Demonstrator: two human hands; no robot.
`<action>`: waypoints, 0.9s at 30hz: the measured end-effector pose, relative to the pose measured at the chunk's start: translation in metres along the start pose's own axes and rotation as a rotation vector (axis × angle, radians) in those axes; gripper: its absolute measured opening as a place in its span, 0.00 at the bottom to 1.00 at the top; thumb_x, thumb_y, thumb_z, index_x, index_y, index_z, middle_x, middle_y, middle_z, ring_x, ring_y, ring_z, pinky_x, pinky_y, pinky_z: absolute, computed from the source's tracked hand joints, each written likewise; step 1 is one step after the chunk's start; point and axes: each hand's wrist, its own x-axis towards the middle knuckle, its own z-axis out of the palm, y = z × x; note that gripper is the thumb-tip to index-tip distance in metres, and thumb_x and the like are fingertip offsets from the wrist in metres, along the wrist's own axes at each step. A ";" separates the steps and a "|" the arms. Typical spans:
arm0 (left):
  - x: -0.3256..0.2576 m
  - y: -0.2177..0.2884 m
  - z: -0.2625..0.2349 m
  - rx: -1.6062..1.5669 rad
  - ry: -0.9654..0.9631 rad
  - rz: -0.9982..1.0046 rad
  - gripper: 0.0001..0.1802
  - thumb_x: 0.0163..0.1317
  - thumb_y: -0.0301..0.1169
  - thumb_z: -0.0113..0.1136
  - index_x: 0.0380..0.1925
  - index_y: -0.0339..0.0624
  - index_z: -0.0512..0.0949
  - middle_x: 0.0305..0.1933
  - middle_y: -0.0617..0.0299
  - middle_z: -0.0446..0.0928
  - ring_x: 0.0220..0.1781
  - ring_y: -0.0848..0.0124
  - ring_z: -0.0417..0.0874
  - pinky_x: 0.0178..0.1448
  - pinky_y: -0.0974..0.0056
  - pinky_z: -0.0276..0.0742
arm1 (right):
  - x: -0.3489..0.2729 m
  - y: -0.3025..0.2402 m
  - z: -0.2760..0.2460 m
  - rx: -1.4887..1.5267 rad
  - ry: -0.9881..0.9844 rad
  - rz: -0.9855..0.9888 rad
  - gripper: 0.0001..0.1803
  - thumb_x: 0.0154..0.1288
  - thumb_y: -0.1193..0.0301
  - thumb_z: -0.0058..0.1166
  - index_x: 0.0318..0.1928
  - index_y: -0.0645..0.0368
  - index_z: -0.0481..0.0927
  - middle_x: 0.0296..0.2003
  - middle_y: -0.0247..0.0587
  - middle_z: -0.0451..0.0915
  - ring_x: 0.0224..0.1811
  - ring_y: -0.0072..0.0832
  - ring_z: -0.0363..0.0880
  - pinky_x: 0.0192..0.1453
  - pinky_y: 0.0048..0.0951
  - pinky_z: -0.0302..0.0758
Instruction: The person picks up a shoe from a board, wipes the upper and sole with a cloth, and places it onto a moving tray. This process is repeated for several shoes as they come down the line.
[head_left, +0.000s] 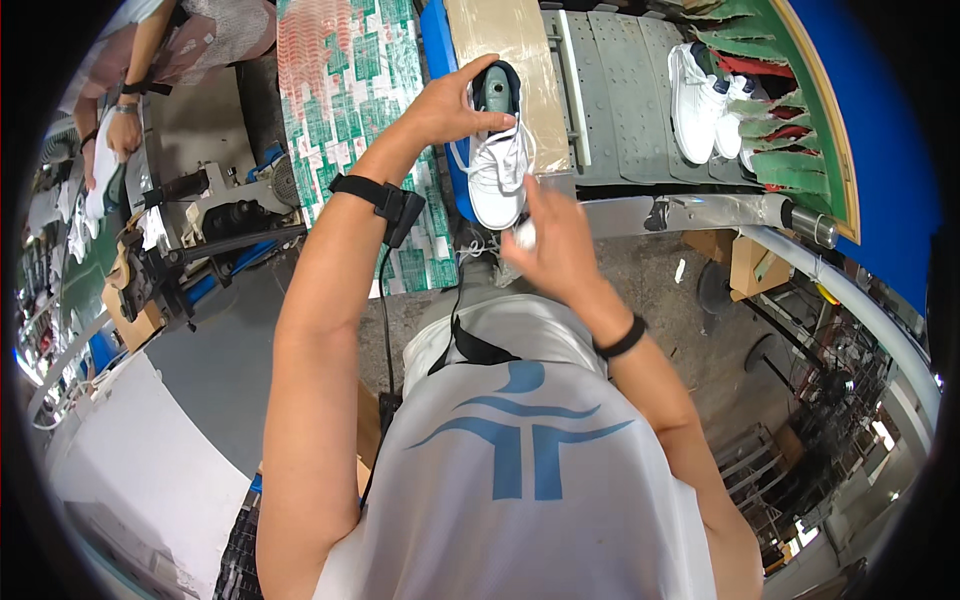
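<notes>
Over the desk (545, 110), a shoe (495, 205) is steadied, apparently, by the left hand (446, 110) clasping its collar (516, 85); right hand (560, 245) half-curled, hold unclear.

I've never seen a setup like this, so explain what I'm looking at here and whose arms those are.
There's no robot: these arms belong to the person wearing this wide fisheye camera on their head. It looks down and bends straight edges. The left hand grips a white laced shoe around its heel opening, by a brown taped surface. The right hand is blurred beside the toe; whether it touches is unclear. To the right, more white shoes sit on a grey panelled surface. At upper left, another person's hand shows.
</notes>
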 end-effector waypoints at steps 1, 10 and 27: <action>0.002 0.002 0.001 0.013 0.005 -0.007 0.62 0.50 0.52 0.89 0.83 0.50 0.68 0.69 0.41 0.85 0.70 0.48 0.86 0.73 0.53 0.82 | -0.011 -0.009 -0.003 -0.038 -0.010 -0.005 0.49 0.58 0.61 0.74 0.76 0.71 0.71 0.46 0.52 0.83 0.51 0.49 0.82 0.59 0.49 0.75; 0.006 0.014 -0.005 0.059 -0.060 -0.059 0.64 0.49 0.55 0.90 0.83 0.49 0.67 0.66 0.41 0.86 0.67 0.47 0.88 0.69 0.52 0.83 | 0.047 -0.001 0.020 -0.147 0.050 -0.163 0.51 0.56 0.57 0.75 0.74 0.76 0.72 0.45 0.51 0.81 0.47 0.44 0.80 0.59 0.46 0.72; 0.010 -0.001 0.003 0.036 -0.032 -0.041 0.65 0.48 0.59 0.89 0.84 0.53 0.67 0.62 0.42 0.88 0.64 0.47 0.90 0.67 0.53 0.85 | 0.039 -0.001 0.023 -0.049 0.055 -0.149 0.48 0.57 0.59 0.73 0.73 0.76 0.74 0.43 0.51 0.82 0.48 0.46 0.81 0.56 0.47 0.72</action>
